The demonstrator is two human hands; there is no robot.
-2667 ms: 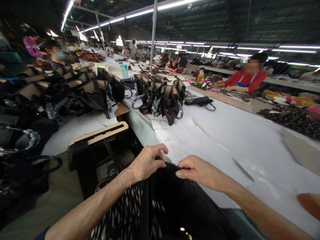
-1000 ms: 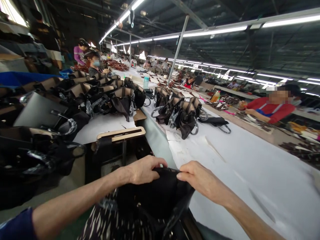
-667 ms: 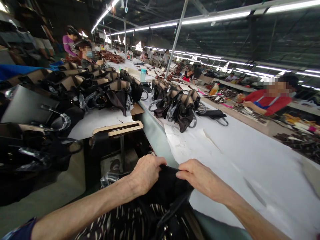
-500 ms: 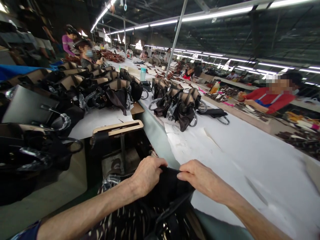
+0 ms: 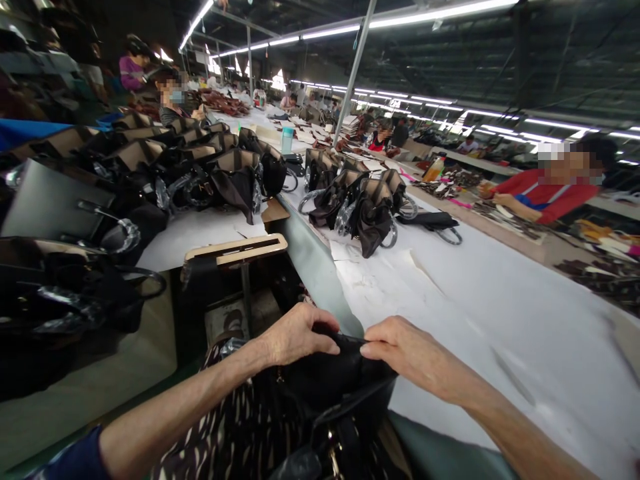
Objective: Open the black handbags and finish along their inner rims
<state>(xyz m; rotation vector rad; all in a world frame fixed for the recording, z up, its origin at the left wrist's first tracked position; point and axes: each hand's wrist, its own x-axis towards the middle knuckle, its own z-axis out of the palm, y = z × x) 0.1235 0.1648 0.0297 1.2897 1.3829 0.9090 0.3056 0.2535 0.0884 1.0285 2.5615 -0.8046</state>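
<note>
A black handbag [image 5: 345, 380] rests in my lap against patterned clothing, its upper edge raised toward the table. My left hand [image 5: 300, 335] pinches that edge between thumb and fingers on the left. Close beside it, my right hand [image 5: 407, 350] grips the same edge between thumb and fingertips. Gold-coloured metal fittings [image 5: 334, 447] show on the lower part of the bag. Its underside is hidden from view.
Several black handbags [image 5: 230, 180] crowd the table at left, and another group [image 5: 370, 207] stands on the white-covered table [image 5: 480, 300]. A wooden-topped stand [image 5: 237, 250] is ahead. A co-worker in red [image 5: 555, 187] sits across at right; others work farther back.
My left thumb and fingers have shifted along the bag's edge and spread slightly. The right hand keeps its hold, and the bag has moved slightly right. The view has tilted a little.
</note>
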